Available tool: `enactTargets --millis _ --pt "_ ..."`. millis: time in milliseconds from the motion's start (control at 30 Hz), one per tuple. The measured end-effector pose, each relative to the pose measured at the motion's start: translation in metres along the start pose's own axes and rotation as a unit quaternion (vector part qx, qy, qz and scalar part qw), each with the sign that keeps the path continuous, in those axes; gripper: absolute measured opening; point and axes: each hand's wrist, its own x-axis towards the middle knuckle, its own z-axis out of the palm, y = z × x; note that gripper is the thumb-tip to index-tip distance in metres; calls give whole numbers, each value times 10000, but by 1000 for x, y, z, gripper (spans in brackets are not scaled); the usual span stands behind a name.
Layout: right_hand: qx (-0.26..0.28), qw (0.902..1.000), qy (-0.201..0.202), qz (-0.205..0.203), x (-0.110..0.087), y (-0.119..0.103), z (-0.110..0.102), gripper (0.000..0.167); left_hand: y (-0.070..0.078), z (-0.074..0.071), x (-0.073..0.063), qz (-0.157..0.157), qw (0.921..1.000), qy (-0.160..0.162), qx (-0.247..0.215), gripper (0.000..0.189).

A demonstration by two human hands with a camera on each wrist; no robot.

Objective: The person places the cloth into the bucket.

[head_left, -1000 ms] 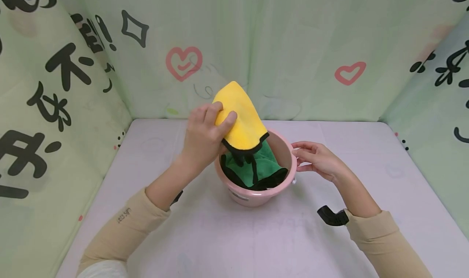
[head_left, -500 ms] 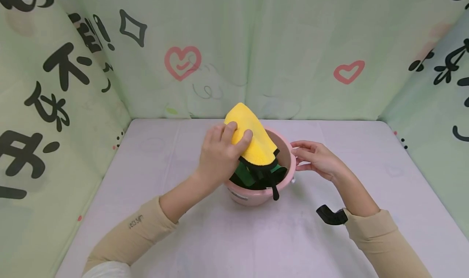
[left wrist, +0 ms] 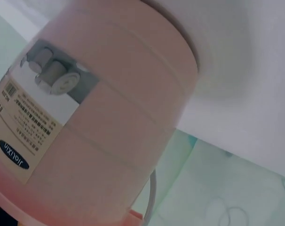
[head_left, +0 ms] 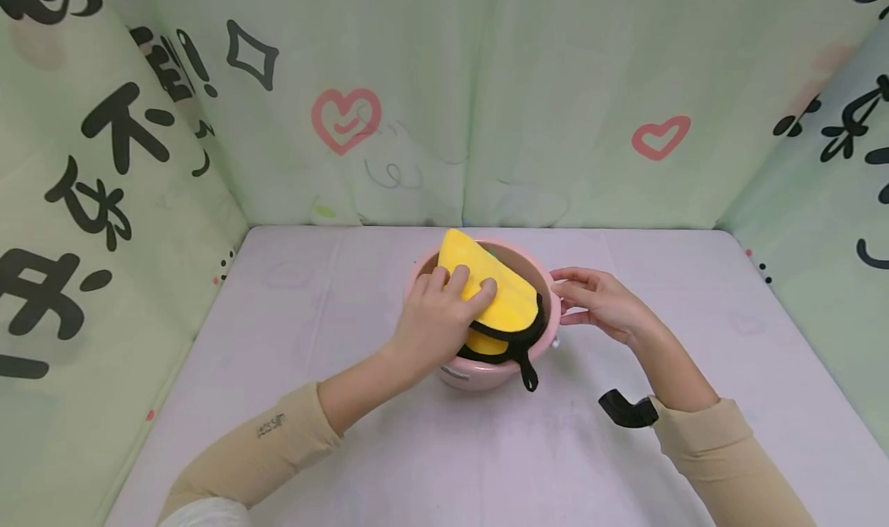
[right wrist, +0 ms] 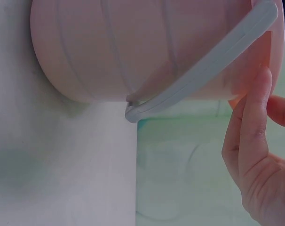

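Note:
A pink bucket stands upright on the table, with a paper label on its side in the left wrist view. My left hand grips a folded yellow cloth with black edging, low in the bucket's mouth. Its black hanging loop droops over the front rim. Only a speck of a green cloth shows behind it; the rest is covered. At the bucket's right side, my right hand holds the rim between fingers and thumb. The fingertips meet the rim in the right wrist view.
The bucket's grey carrying handle hangs down its side. A pale cloth covers the table. Printed green curtains rise at the back and both sides. A black curved piece sticks out from the right sleeve.
My left hand has lowered the yellow cloth forward and to the right, down into the bucket over the green cloth. The right hand and the bucket have stayed in place.

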Motion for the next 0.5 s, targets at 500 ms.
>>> enactTargets --millis 500 --pt "-8 10000 45 71 2 2 0 55 7 -4 11 -2 9545 -2961 -366 33"
